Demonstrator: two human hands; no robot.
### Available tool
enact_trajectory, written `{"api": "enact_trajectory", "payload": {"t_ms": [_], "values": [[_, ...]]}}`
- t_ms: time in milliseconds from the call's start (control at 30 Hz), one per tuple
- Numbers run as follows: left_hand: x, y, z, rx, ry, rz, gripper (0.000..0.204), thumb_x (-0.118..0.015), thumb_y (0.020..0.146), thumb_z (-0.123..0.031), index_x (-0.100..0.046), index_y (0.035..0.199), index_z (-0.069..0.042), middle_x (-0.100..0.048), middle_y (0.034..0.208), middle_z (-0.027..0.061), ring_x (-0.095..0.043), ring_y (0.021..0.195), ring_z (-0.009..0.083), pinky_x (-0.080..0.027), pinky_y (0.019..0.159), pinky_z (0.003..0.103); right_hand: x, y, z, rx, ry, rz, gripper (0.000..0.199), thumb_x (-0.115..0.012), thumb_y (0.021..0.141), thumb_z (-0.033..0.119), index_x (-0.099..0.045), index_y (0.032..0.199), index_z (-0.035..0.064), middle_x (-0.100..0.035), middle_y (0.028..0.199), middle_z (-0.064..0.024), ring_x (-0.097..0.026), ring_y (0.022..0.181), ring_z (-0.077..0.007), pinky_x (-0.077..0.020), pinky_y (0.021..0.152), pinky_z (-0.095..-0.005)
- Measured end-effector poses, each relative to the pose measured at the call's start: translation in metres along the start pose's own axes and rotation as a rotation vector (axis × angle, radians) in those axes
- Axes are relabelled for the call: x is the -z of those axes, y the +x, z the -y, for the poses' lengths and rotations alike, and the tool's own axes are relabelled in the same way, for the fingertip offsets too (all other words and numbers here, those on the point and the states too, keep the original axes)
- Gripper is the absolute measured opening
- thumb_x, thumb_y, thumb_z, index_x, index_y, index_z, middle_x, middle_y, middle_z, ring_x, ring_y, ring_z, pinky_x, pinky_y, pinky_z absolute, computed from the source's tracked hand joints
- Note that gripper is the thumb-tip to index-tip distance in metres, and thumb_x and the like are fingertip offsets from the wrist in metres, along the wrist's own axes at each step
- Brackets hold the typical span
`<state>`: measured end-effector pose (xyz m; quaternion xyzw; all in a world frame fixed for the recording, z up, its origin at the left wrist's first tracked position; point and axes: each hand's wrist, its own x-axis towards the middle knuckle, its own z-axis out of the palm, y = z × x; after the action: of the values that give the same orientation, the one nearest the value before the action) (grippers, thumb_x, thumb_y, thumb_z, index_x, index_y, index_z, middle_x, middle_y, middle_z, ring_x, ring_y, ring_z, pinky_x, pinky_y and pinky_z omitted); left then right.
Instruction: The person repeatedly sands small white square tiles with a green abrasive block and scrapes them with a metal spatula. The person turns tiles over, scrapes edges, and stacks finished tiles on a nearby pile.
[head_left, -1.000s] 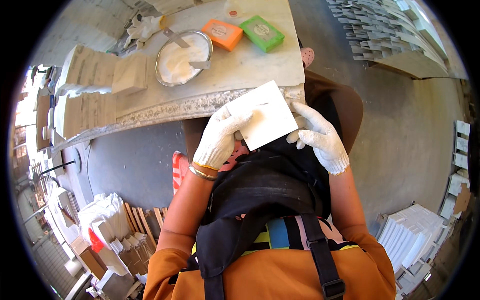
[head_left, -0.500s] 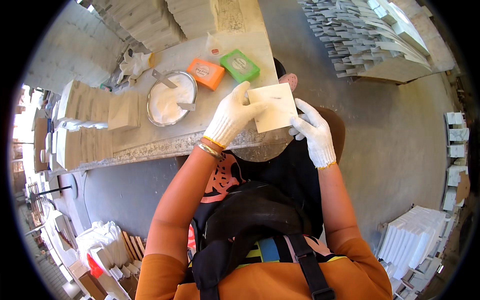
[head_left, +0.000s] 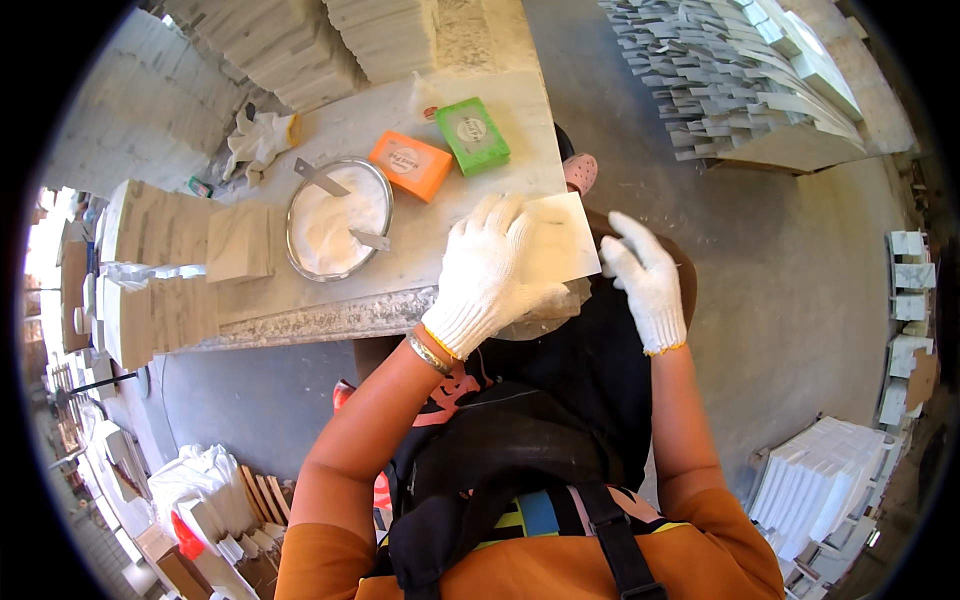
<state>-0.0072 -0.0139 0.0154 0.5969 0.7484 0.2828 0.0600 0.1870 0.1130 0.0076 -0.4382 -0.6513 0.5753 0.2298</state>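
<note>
A square, off-white stone tile (head_left: 562,235) is at the right end of the worktable, near its front edge. My left hand (head_left: 485,265), in a white knit glove, lies flat over the tile's left part and covers it, the thumb stretched out along the near side. Just right of the tile, my right hand (head_left: 643,275), gloved the same way, hangs clear of it with fingers apart and nothing in them. Left of my left hand stands a round metal bowl (head_left: 290,235) of white paste or powder, with two flat metal scrapers (head_left: 320,178) in it.
An orange box (head_left: 411,166) and a green box (head_left: 473,135) lie beyond the bowl on the table (head_left: 270,325). Stacked tiles (head_left: 165,225) stand at the left, beside a loose glove (head_left: 260,140). More stacks (head_left: 740,75) rise at the far right and lower right.
The tile was held up between both hands. It is now lower, my left hand has spread over its face, and my right hand has let go and moved slightly right.
</note>
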Motion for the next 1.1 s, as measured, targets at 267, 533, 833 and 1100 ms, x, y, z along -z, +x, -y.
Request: {"api": "enact_trajectory", "payload": {"t_ms": [267,533,833,1100], "values": [[-0.005,0.006,0.014,-0.065,-0.047,0.038,0.093,-0.083,0.063,-0.052,-0.053,0.140,-0.009,-0.048,0.148,0.0159,-0.039,0.142,0.0396,-0.033,0.113,0.055,-0.052,0.078,0.090,0.531,-0.636,0.062,0.064,-0.071,0.089,0.043,-0.058,0.139,0.0065,-0.061,0.134,-0.0156,-0.063,0.118,-0.0283,-0.0506,0.099,-0.0390],[-0.010,-0.001,0.016,-0.015,-0.047,0.047,0.097,-0.081,0.066,-0.054,-0.050,0.144,-0.005,-0.047,0.147,0.0194,-0.037,0.143,0.0400,-0.031,0.115,0.054,-0.130,0.107,0.099,0.524,-1.045,0.165,0.079,-0.070,0.082,0.055,-0.053,0.143,0.0091,-0.058,0.135,-0.0214,-0.059,0.122,-0.0392,-0.0507,0.098,-0.0467],[-0.010,0.001,0.014,-0.041,-0.044,0.016,0.094,-0.082,0.063,-0.050,-0.052,0.141,-0.008,-0.049,0.146,0.0157,-0.040,0.142,0.0358,-0.034,0.113,0.052,-0.121,0.130,0.087,0.583,-0.938,0.094,0.056,-0.069,0.082,0.048,-0.064,0.123,0.0106,-0.073,0.095,-0.0195,-0.070,0.088,-0.0392,-0.0557,0.076,-0.0507],[-0.013,0.003,0.012,-0.044,-0.012,-0.003,0.088,-0.083,0.061,-0.045,-0.054,0.137,-0.011,-0.052,0.143,0.0113,-0.043,0.139,0.0341,-0.036,0.111,0.052,-0.115,0.125,0.082,0.605,-1.107,0.148,0.059,-0.066,0.084,0.049,-0.060,0.136,0.0225,-0.068,0.120,-0.0144,-0.066,0.106,-0.0367,-0.0553,0.087,-0.0466]]}}
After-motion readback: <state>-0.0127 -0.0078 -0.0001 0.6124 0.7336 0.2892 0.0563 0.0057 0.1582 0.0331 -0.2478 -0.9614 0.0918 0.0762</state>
